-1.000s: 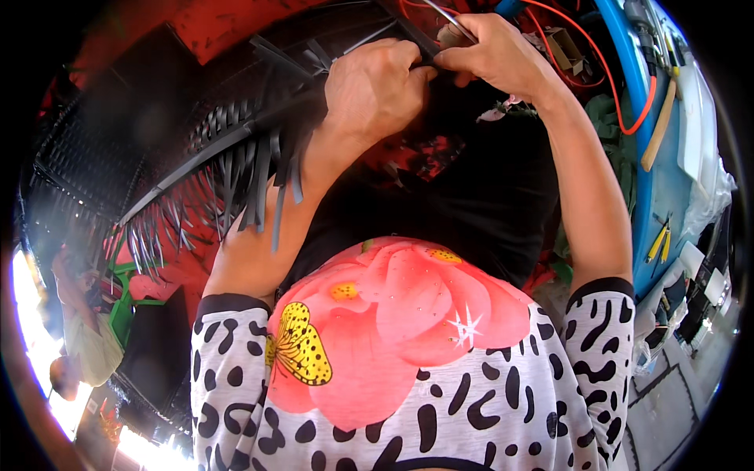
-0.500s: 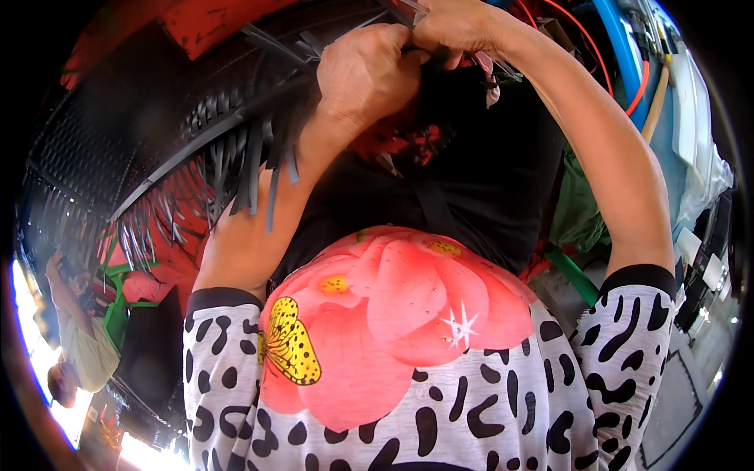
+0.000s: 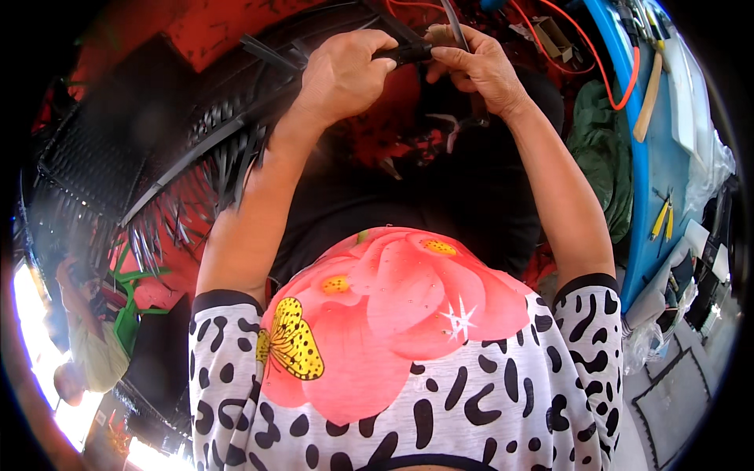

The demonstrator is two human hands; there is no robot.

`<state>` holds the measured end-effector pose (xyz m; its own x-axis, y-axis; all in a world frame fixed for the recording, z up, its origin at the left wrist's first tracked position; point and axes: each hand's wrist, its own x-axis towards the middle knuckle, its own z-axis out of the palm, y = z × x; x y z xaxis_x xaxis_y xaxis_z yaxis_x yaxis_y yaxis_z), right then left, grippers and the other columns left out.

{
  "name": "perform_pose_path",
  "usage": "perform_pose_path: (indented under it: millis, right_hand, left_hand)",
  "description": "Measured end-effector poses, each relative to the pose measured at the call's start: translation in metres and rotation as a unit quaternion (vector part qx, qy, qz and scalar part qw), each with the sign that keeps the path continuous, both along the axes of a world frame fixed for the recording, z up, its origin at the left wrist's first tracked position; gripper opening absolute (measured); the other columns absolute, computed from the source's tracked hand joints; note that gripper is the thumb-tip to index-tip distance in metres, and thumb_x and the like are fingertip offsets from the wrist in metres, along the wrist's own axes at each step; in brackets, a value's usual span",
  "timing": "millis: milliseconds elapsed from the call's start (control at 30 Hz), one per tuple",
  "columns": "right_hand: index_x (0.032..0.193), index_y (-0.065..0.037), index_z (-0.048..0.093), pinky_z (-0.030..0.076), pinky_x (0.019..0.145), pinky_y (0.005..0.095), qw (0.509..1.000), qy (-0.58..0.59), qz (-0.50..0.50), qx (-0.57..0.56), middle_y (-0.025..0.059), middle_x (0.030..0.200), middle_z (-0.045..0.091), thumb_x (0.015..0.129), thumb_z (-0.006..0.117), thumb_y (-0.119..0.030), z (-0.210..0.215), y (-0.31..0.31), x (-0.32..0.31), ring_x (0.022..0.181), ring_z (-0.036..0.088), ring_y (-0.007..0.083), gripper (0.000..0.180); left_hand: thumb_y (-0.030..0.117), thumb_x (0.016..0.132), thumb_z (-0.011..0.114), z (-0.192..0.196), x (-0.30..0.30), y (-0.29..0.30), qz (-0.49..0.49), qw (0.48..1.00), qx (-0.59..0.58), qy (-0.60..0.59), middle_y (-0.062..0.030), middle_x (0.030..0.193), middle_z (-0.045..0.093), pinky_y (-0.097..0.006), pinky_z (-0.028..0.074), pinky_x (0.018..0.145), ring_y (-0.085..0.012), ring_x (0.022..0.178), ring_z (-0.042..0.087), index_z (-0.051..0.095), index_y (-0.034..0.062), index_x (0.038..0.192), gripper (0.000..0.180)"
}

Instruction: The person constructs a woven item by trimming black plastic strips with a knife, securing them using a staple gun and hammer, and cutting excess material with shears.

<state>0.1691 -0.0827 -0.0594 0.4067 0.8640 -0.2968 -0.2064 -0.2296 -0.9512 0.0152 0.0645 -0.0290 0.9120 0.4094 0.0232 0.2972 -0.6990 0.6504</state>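
My left hand (image 3: 342,74) and my right hand (image 3: 475,67) meet near the top of the view, both closed on a flat black strip (image 3: 404,52) that runs between them. The strip belongs to a dark woven frame (image 3: 212,133) with many loose black strip ends hanging from its curved edge at the left. A thin grey strand (image 3: 453,14) rises from my right hand's fingers. My forearms reach up from a patterned shirt with a large pink flower (image 3: 400,314).
A blue bench (image 3: 656,157) runs down the right side with an orange cable (image 3: 620,71), a wooden-handled tool (image 3: 650,90) and yellow-handled pliers (image 3: 661,220). Green cloth (image 3: 601,161) lies beside it. Another person (image 3: 82,330) is at the far left.
The view has shifted, so both hands sit a little lower and fuller in the picture. They stay together on the black strip, and my right hand's fingers have moved along it.
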Motion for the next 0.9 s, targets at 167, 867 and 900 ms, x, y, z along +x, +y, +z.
perform_pose_path:
  millis: [167,867,900]
  right_hand:
    - [0.114,-0.007,0.056,0.024,0.039,0.0144,0.999,0.042,-0.020,0.010,0.0071,0.070,0.063,0.088,0.062,-0.020,-0.003,0.004,-0.006,0.049,0.046,0.0012,0.030]
    - [0.110,-0.005,0.058,0.032,0.046,0.0188,0.985,-0.168,0.027,-0.013,-0.0058,0.071,0.052,0.083,0.066,-0.020,0.014,0.020,-0.019,0.054,0.041,0.0018,0.032]
    - [0.110,-0.005,0.058,0.032,0.046,0.0189,0.982,-0.188,0.026,-0.026,-0.0059,0.071,0.052,0.083,0.067,-0.020,0.017,0.021,-0.020,0.054,0.041,0.0018,0.032]
  left_hand:
    - [0.005,0.077,0.061,0.002,-0.003,0.005,-0.042,0.998,-0.031,-0.016,-0.0142,0.096,0.066,-0.031,0.049,0.083,-0.0235,0.090,0.064,0.061,0.0000,0.105,0.028]
    - [0.010,0.074,0.055,-0.005,-0.002,0.004,0.001,0.998,-0.051,-0.048,-0.0151,0.092,0.066,-0.039,0.049,0.079,-0.0308,0.089,0.063,0.063,0.0046,0.102,0.029]
    - [0.010,0.074,0.055,-0.005,-0.002,0.005,0.003,0.998,-0.050,-0.047,-0.0151,0.092,0.066,-0.039,0.049,0.079,-0.0308,0.089,0.063,0.063,0.0046,0.102,0.029]
